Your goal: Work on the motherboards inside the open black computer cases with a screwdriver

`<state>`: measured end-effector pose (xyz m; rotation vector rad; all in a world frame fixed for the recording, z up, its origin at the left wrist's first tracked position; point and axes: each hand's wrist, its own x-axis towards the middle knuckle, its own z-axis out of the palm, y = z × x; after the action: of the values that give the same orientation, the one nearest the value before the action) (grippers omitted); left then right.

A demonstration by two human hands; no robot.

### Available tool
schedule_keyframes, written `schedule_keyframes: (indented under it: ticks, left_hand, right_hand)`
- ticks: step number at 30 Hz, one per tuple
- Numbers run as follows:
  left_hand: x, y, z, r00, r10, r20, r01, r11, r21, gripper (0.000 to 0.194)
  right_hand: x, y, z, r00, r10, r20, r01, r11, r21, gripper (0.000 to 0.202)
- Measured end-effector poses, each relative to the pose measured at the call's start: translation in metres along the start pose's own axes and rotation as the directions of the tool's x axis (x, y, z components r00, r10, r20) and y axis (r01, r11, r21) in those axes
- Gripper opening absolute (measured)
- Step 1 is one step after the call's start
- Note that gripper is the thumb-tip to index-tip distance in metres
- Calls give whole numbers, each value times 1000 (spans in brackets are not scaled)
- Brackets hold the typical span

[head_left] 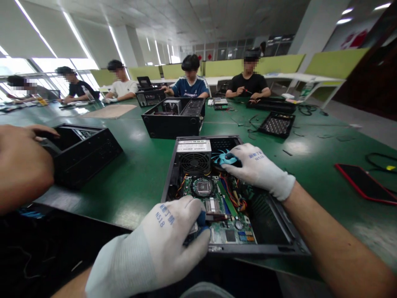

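An opened computer case (279, 219) lies in front of me, showing a green motherboard (229, 236), a power supply (194, 157) and coloured wires. My right hand (260, 167), in a white glove, grips a blue fan (221, 157) beside the power supply, its fingers curled over the edge. At the case's near left, my gloved left hand (176, 236) has its fingers closed around something greyish that they mostly hide. A bare processor socket (204, 187) shows on the board between both hands.
Another person's arm (25, 165) reaches to a black case (89, 153) at left. Ahead stands another case (173, 120). A red-edged black tablet (366, 184), cables and a black tray (277, 124) lie at right. Several people sit across the green table (139, 157).
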<state>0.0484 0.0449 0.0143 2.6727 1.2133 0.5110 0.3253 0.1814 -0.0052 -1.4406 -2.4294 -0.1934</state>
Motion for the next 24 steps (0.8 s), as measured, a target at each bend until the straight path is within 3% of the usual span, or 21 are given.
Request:
schedule_keyframes:
  ticks: [3, 6, 9, 13, 16, 24]
  left_hand:
    - [25, -5, 0, 993, -48, 109, 36, 994, 107, 15]
    - [62, -16, 12, 964, -90, 252, 32, 974, 225, 26]
    - [103, -30, 32, 902, -125, 412, -5, 954, 299, 35]
    - [144, -52, 59, 783, -213, 584, -5, 938, 348, 44]
    - [159, -66, 74, 731, -261, 631, 5, 926, 378, 55]
    - [160, -69, 83, 729, -242, 640, -18, 928, 372, 67]
  right_hand:
    - [1, -1, 0, 1000, 2, 7, -2, 1000, -8, 48]
    - [0, -1, 0, 1000, 0, 7, 0, 1000, -5, 48]
    - [0, 1, 2, 1000, -17, 19, 18, 1000, -18, 49]
    - [-1, 3, 4, 999, -39, 20, 40, 999, -17, 50]
    - [-2, 3, 5, 999, -45, 12, 45, 999, -8, 51]
    - [-3, 3, 7, 998, -61, -5, 61, 998, 13, 49]
